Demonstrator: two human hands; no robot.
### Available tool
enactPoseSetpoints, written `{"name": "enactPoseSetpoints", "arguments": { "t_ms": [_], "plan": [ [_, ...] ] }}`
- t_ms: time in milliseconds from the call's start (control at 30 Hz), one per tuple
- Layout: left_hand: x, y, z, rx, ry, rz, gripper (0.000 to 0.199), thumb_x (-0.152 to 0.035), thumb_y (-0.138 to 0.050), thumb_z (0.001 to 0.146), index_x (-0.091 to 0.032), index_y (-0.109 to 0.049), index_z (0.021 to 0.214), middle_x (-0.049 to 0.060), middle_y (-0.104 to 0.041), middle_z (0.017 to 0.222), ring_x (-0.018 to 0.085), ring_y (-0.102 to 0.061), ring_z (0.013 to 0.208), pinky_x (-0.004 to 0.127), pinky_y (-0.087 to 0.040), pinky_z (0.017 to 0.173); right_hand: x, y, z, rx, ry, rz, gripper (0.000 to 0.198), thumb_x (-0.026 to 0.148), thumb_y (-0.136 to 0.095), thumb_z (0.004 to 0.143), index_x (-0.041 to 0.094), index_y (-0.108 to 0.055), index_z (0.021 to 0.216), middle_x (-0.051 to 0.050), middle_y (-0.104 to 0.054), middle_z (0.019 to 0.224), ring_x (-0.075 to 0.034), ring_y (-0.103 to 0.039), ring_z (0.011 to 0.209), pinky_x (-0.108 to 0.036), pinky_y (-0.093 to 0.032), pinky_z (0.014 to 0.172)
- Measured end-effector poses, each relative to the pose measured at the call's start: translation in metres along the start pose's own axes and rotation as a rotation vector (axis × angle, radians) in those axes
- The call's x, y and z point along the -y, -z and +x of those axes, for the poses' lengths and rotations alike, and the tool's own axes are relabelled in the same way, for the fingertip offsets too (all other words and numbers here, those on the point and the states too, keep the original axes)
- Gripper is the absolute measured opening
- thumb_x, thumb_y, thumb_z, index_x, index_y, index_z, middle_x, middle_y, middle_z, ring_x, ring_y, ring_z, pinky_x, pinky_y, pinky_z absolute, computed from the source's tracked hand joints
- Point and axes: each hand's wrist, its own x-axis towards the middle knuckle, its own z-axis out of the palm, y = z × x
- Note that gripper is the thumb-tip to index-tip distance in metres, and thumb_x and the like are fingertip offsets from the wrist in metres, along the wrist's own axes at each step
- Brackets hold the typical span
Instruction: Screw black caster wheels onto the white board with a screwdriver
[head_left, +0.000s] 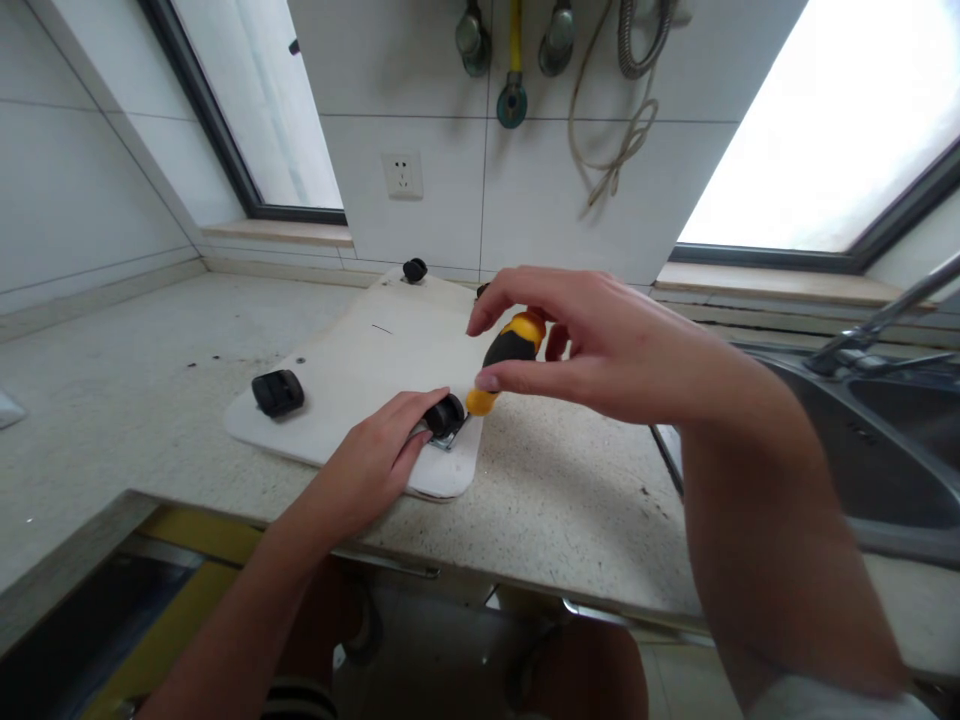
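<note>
A white board (337, 400) with rounded corners lies flat on the countertop, with black caster wheels at its corners. My left hand (382, 440) grips the near right caster (445, 415), which sits on a metal plate. Between the thumb and fingers of my right hand (577, 350) is a yellow and black screwdriver (512, 350), tilted with its lower end beside that caster's plate. Its tip is too small to make out clearly. The near left caster (277, 393) and a far caster (415, 270) stand free of my hands; another is mostly hidden behind my right fingers.
A steel sink (847, 510) with a faucet (847, 345) is set in the speckled countertop (585, 520) on the right. A wall socket (403, 176) and hanging pipes are on the tiled wall behind. An opening in the counter lies at lower left.
</note>
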Motion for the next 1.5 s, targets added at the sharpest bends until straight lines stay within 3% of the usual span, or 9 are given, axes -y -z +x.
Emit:
{"name": "enactPoseSetpoints", "arguments": {
  "t_ms": [100, 267, 400, 600, 1100, 1233, 1333, 1433, 1500],
  "plan": [
    [-0.001, 0.001, 0.0, 0.008, 0.007, 0.002, 0.045, -0.019, -0.049, 0.111, -0.023, -0.058, 0.155, 0.012, -0.071, 0.147, 0.028, -0.069, 0.134, 0.047, -0.055, 0.12, -0.003, 0.002, 0.002, 0.092, 0.054, 0.148, 0.034, 0.048, -0.077, 0.099, 0.023, -0.074, 0.122, -0.002, -0.075, 0.11, -0.014, -0.062, 0.087, -0.031, -0.041, 0.079],
    [-0.001, -0.001, 0.001, 0.003, 0.014, 0.001, 0.047, -0.014, -0.05, 0.109, -0.023, -0.059, 0.154, 0.01, -0.073, 0.139, 0.028, -0.072, 0.127, 0.047, -0.057, 0.116, 0.018, -0.031, 0.017, -0.198, -0.171, -0.129, 0.05, 0.067, -0.072, 0.099, 0.021, -0.063, 0.083, 0.002, -0.057, 0.073, -0.012, -0.041, 0.07, -0.034, -0.031, 0.074],
    [-0.001, -0.001, 0.0, 0.011, 0.032, -0.014, 0.046, -0.015, -0.05, 0.109, -0.025, -0.058, 0.153, 0.01, -0.073, 0.139, 0.028, -0.071, 0.127, 0.048, -0.057, 0.117, 0.026, -0.033, 0.016, -0.198, -0.208, -0.118, 0.055, 0.071, -0.067, 0.1, 0.021, -0.056, 0.079, 0.003, -0.054, 0.073, -0.012, -0.038, 0.069, -0.034, -0.03, 0.074],
    [-0.001, 0.0, 0.0, -0.005, 0.026, -0.028, 0.043, -0.017, -0.044, 0.111, -0.024, -0.061, 0.15, 0.01, -0.071, 0.145, 0.028, -0.07, 0.132, 0.048, -0.056, 0.118, 0.012, -0.002, 0.001, 0.039, -0.086, 0.057, 0.036, 0.058, -0.073, 0.1, 0.022, -0.07, 0.098, 0.004, -0.066, 0.083, -0.011, -0.051, 0.071, -0.032, -0.031, 0.071],
    [-0.005, 0.001, 0.003, -0.061, -0.005, 0.01, 0.048, -0.009, -0.04, 0.11, -0.021, -0.058, 0.154, 0.014, -0.07, 0.148, 0.026, -0.068, 0.138, 0.051, -0.055, 0.122, 0.021, -0.022, 0.014, -0.252, -0.322, -0.217, 0.073, 0.082, -0.069, 0.091, 0.022, -0.042, 0.059, 0.002, -0.041, 0.057, -0.011, -0.027, 0.059, -0.036, -0.022, 0.066],
    [-0.011, 0.023, -0.017, -0.259, -0.1, 0.167, 0.046, -0.01, -0.046, 0.111, -0.022, -0.06, 0.153, 0.013, -0.073, 0.145, 0.026, -0.069, 0.136, 0.049, -0.058, 0.118, 0.024, -0.02, 0.01, -0.327, -0.243, -0.176, 0.071, 0.083, -0.065, 0.093, 0.023, -0.049, 0.06, 0.002, -0.043, 0.055, -0.012, -0.03, 0.056, -0.036, -0.026, 0.063],
    [0.0, 0.058, -0.042, -0.673, -0.158, 0.293, 0.026, -0.016, -0.057, 0.108, -0.024, -0.072, 0.127, 0.008, -0.081, 0.118, 0.025, -0.077, 0.109, 0.044, -0.063, 0.1, 0.025, -0.014, 0.006, -0.455, -0.229, -0.142, 0.067, 0.081, -0.063, 0.096, 0.024, -0.056, 0.062, 0.003, -0.04, 0.053, -0.012, -0.03, 0.054, -0.037, -0.029, 0.064],
    [0.04, 0.102, -0.056, -0.988, 0.117, 0.309, 0.022, -0.027, -0.05, 0.112, -0.024, -0.071, 0.112, 0.007, -0.077, 0.103, 0.024, -0.074, 0.093, 0.041, -0.062, 0.088, 0.023, -0.013, 0.004, -0.52, -0.213, -0.155, 0.064, 0.079, -0.063, 0.097, 0.024, -0.063, 0.065, 0.002, -0.04, 0.052, -0.013, -0.031, 0.054, -0.038, -0.028, 0.063],
    [0.082, 0.129, -0.054, -0.9, 0.45, 0.347, 0.031, -0.032, -0.04, 0.114, -0.021, -0.067, 0.126, 0.01, -0.077, 0.114, 0.025, -0.075, 0.103, 0.041, -0.062, 0.092, 0.02, -0.015, 0.005, -0.55, -0.202, -0.174, 0.062, 0.077, -0.063, 0.097, 0.024, -0.066, 0.066, 0.002, -0.042, 0.051, -0.013, -0.032, 0.053, -0.038, -0.029, 0.063]
  ]
}}
